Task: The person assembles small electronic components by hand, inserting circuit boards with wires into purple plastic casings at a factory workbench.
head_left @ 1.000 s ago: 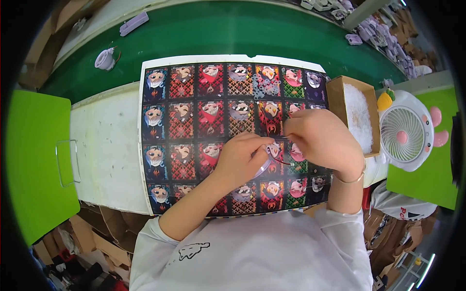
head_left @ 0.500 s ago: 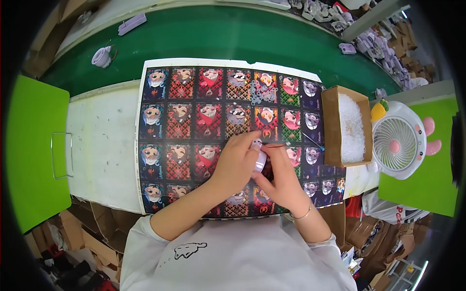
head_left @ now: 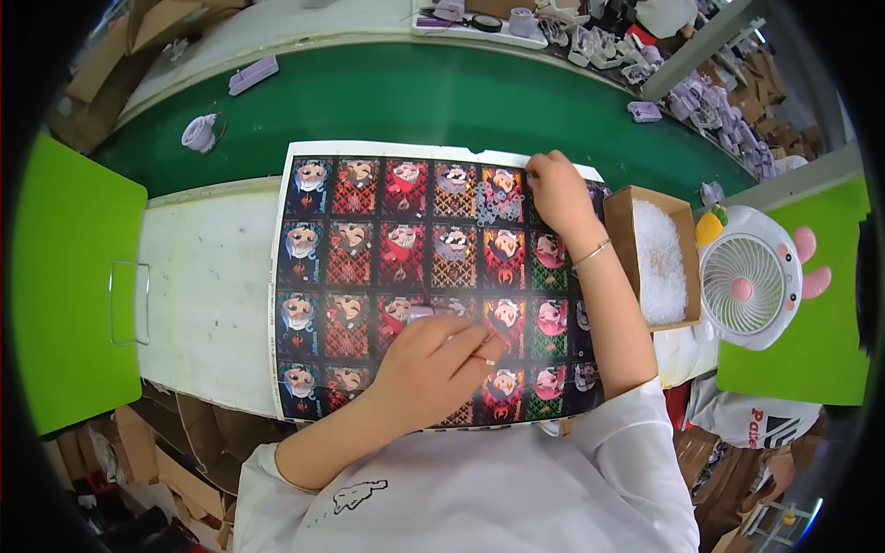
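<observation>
My left hand [head_left: 433,369] is closed around a small lavender plastic part [head_left: 421,312], low over the printed sheet [head_left: 285,276]. Most of that part is hidden under the fingers; a thin dark red wire [head_left: 424,288] sticks up from it. A small white connector end [head_left: 483,359] shows against the fingers. My right hand [head_left: 560,194] is stretched to the far right of the sheet, its fingers bunched together. Whatever lies between those fingertips is hidden. Just left of it, a cluster of small translucent grey rings [head_left: 498,205] rests on the sheet.
A cardboard box [head_left: 623,241] of clear small pieces stands right of my forearm, beside a white rabbit-eared fan [head_left: 745,276]. Across the green belt [head_left: 387,97] lie a lavender round part [head_left: 198,134] and a lavender oblong part [head_left: 253,76]. Lavender parts pile at far right.
My right hand has left the lavender part and moved far and right, beside the rings. My left hand has come nearer and left with the part. The view has shifted slightly.
</observation>
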Available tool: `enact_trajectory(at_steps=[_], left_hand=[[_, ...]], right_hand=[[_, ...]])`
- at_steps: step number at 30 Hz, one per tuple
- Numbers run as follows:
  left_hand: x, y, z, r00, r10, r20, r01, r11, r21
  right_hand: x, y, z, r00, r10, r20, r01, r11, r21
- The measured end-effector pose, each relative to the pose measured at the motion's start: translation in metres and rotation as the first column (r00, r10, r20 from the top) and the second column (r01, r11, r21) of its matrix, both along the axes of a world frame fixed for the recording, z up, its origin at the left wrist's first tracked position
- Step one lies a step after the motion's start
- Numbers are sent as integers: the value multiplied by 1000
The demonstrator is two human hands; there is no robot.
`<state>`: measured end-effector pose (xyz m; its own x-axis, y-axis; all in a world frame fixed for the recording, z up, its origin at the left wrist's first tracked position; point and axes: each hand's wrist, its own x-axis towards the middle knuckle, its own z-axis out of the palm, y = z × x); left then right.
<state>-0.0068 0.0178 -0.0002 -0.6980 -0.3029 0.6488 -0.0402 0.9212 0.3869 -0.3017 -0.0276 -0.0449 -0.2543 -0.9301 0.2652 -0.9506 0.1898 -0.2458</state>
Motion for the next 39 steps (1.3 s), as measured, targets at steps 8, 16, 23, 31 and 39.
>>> enact_trajectory(at_steps=[8,16,23,31,39], left_hand=[[1,-17,3,999,-1,38,0,1000,27],[-7,-22,8,996,-86,26,87,996,-23],[-5,-21,5,997,-59,59,63,995,-74],[-3,-19,7,1000,-9,10,11,992,-129],[0,-18,8,999,-3,32,6,993,-116]], right_hand=[[58,36,46,856,157,493,-111,986,-122],[109,99,115,603,465,648,-431,874,-226],[108,102,119,569,430,701,-442,879,-180],[118,102,123,564,327,758,-403,910,-93],[131,108,123,710,441,549,-430,889,-157]])
